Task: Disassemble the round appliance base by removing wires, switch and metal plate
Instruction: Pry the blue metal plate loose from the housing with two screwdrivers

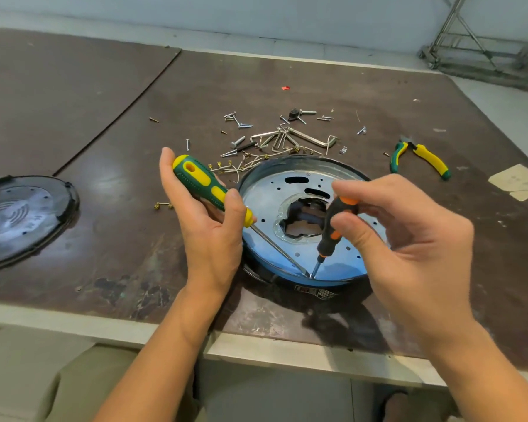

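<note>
left hand (209,229) grips green screwdriver (201,184) | right hand (415,239) pinches orange screwdriver (333,229) | tips seemingly touching

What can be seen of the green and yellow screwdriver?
The screwdriver has a thick green handle with yellow patches, a hole near its butt and a yellow collar; it looks like rubbery plastic. A thin bare metal shaft runs from it. The left hand holds the handle, thumb on top. It is tilted, butt up and left, tip down at the near edge of the plate, close to the tip of the black screwdriver; whether they touch is unclear.
</note>
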